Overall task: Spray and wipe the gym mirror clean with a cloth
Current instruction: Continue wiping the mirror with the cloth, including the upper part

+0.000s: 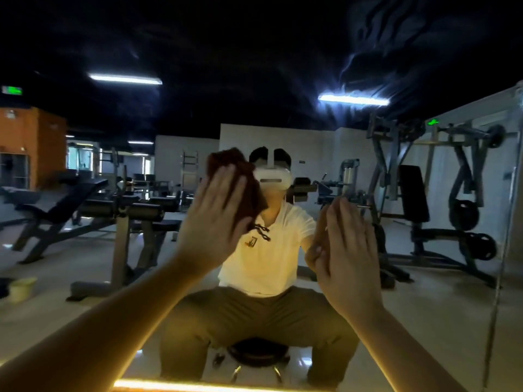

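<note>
The left hand [215, 219] presses a dark red-brown cloth [230, 159] flat on the mirror [85, 38], with its fingers straight and spread. The cloth is crumpled and sticks out above the fingertips. The right hand [348, 250] lies open on the glass, holding nothing. Whitish streaks show on the glass at the upper right.

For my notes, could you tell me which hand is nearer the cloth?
Left. The left hand presses flat on the cloth; the right hand is apart, off to its right.
</note>
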### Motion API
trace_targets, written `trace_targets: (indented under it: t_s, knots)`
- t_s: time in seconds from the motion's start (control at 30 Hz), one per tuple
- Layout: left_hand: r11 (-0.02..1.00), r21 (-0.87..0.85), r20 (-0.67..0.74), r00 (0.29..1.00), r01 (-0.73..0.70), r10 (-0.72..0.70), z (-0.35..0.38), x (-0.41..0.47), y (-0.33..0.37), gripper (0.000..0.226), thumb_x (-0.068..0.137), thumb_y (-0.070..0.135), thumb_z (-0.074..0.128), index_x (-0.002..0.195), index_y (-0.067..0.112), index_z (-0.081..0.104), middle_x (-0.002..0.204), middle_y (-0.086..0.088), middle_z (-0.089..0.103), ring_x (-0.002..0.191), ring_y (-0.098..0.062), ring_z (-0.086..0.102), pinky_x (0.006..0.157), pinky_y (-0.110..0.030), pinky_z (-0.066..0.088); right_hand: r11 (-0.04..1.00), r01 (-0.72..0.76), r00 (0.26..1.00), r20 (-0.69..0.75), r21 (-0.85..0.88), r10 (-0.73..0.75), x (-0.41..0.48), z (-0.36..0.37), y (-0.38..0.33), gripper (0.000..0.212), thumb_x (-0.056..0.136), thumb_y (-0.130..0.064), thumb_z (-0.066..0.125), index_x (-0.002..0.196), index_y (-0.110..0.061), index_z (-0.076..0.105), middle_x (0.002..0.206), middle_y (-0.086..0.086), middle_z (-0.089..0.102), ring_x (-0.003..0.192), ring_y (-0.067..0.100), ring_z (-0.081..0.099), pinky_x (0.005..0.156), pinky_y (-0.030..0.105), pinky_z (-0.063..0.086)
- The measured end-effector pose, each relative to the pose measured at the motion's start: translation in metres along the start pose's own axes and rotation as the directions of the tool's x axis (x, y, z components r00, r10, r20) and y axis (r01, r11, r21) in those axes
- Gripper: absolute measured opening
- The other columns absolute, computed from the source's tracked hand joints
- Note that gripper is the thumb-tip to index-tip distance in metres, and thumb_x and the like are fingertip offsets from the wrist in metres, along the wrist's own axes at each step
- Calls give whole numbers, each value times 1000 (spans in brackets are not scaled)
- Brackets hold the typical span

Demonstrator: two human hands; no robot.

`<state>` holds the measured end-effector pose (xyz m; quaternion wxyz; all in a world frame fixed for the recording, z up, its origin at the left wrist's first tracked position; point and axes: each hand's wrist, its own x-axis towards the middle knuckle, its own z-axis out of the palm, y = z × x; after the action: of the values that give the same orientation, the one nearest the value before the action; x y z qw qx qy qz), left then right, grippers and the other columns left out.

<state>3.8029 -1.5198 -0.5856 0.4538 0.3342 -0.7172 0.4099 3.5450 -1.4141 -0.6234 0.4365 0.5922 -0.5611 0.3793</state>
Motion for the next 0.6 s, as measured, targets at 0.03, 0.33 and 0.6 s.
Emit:
trace_targets:
  t_s: [0.03,0.33,0.6]
  knots:
    - [998,0,-12,998,64,-64,-2,-12,-11,71,110,46,33,166,6,15,173,-21,5,162,-33,1,131,-54,6,1000,0,1000,4,-3,0,-6,2,-3,70,99,-27,47,161,-5,26,172,15,12,160,28,7,125,59,20]
    - [917,-143,-77,919,373,-386,24,-34,82,75,106,36,43,163,-5,16,171,-30,5,161,-41,1,130,-57,4,990,-69,995,78,119,60,-64,9,32,69,100,-22,50,163,-12,24,173,9,13,160,25,7,125,58,22]
    - [972,-134,111,971,-195,210,55,-78,194,73,107,42,36,165,3,15,173,-21,3,162,-32,1,131,-48,1,976,-86,983,174,200,51,-64,-5,49,64,99,-23,33,162,-17,28,172,-3,16,159,12,8,128,43,15]
